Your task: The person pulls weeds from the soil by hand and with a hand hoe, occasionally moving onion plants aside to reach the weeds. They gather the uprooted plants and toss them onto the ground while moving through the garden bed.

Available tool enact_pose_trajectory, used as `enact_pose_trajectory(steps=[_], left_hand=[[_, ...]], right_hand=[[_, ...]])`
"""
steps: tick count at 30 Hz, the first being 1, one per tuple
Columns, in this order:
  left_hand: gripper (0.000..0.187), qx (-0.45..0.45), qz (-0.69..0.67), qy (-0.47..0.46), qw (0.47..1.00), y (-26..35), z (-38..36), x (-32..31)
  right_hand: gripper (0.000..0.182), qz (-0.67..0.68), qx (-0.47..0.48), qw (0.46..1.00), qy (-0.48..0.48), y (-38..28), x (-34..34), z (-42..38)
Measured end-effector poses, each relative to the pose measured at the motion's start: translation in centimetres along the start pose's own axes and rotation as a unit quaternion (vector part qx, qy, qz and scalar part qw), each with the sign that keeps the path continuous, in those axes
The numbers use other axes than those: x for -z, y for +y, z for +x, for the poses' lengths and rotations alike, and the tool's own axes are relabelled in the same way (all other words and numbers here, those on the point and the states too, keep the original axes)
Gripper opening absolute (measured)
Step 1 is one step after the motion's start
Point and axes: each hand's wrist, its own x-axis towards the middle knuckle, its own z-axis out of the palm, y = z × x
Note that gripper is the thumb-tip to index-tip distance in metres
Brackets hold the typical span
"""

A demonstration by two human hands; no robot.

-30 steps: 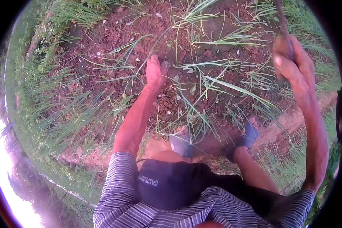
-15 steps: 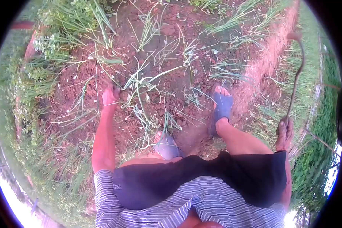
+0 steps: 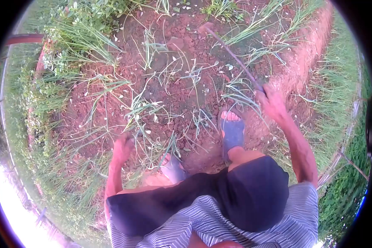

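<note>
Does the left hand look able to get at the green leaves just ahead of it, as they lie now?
Probably yes. The left hand is close to the green leaves, with nothing solid seen between; the right hand holds the tool off to the other side.

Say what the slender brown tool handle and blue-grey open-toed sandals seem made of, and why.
Slender brown tool handle: perhaps dull wood, from its brownish tone; weathered metal is possible.
Blue-grey open-toed sandals: probably matt rubber or foam, from their broad, smooth, shineless uppers.
</note>
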Motion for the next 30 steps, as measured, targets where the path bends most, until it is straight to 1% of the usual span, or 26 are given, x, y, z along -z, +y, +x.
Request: enact_pose_trajectory(steps=[1, 2, 3, 4, 6, 7, 10, 11, 12, 14, 15, 18, 19, 22, 23, 24, 26, 27, 30], left_hand=[[0.029, 0.009, 0.004, 0.012, 1.000, -0.3, -0.7, -0.7], [0.029, 0.019, 0.009, 0.024, 0.999, -0.5, -1.5, -1.3], [0.029, -0.002, -0.014, 0.044, 0.999, 0.1, -2.5, -2.0], [0.028, 0.001, -0.034, 0.052, 0.998, 0.0, -3.4, -2.8], [0.027, 0.004, -0.070, 0.069, 0.995, -0.3, -4.8, -4.2], [0.025, 0.001, -0.028, 0.077, 0.997, 0.6, -5.6, -4.4], [0.023, 0.019, -0.079, 0.145, 0.986, -0.7, -7.0, -6.9], [0.023, -0.012, -0.069, 0.160, 0.985, -2.8, -7.1, -7.4], [0.023, -0.042, -0.057, 0.176, 0.982, -4.9, -7.1, -7.8], [0.023, 0.063, -0.160, 0.166, 0.971, -0.5, -7.7, -6.6], [0.025, 0.055, -0.162, 0.155, 0.973, -0.9, -7.8, -5.9], [0.028, 0.056, -0.167, 0.212, 0.961, 0.3, -6.8, -4.9], [0.029, 0.043, -0.145, 0.224, 0.963, 1.0, -6.4, -4.7], [0.028, 0.025, -0.141, 0.242, 0.960, 0.6, -5.1, -4.4], [0.024, 0.033, -0.140, 0.245, 0.959, 0.9, -5.0, -4.1], [0.023, 0.029, -0.155, 0.255, 0.954, 1.1, -4.9, -4.0], [0.022, 0.026, -0.180, 0.269, 0.946, 1.8, -5.2, -4.1], [0.022, 0.013, -0.169, 0.268, 0.948, 1.0, -5.2, -4.3], [0.021, 0.006, -0.170, 0.255, 0.952, 1.5, -5.8, -4.8]], right_hand=[[0.044, -0.004, 0.022, 1.000, -0.016, -0.9, -0.2, 2.2], [0.046, 0.007, 0.055, 0.998, -0.002, -1.0, -1.0, 4.5], [0.048, 0.017, 0.086, 0.996, 0.011, -0.8, -2.3, 6.8], [0.050, 0.028, 0.118, 0.992, 0.022, -0.8, -3.1, 8.5], [0.053, 0.073, 0.108, 0.992, -0.002, -1.9, -3.7, 10.7], [0.055, 0.096, 0.100, 0.990, -0.014, -2.1, -4.0, 11.4], [0.056, 0.056, 0.106, 0.993, 0.013, -1.2, -5.9, 12.3], [0.055, 0.076, 0.114, 0.990, 0.013, -0.8, -6.3, 12.4], [0.057, 0.087, 0.095, 0.992, -0.015, -0.2, -6.7, 12.4], [0.063, 0.110, 0.054, 0.990, -0.067, 1.6, -7.6, 12.1], [0.053, 0.121, 0.064, 0.990, -0.023, 2.5, -8.8, 12.2], [0.050, 0.119, 0.067, 0.990, -0.037, 2.0, -8.4, 12.3], [0.049, 0.117, 0.087, 0.989, -0.013, 2.1, -8.8, 12.4], [0.045, 0.123, 0.096, 0.988, 0.009, 2.7, -9.4, 11.2], [0.042, 0.111, 0.139, 0.984, 0.024, 3.6, -10.1, 10.9], [0.041, 0.106, 0.118, 0.987, 0.022, 4.3, -10.6, 11.2], [0.040, 0.096, 0.069, 0.993, 0.014, 3.5, -9.8, 10.2], [0.038, 0.082, 0.084, 0.993, 0.022, 4.3, -10.8, 10.8], [0.036, 0.013, 0.120, 0.992, 0.038, 3.1, -9.2, 9.7]])
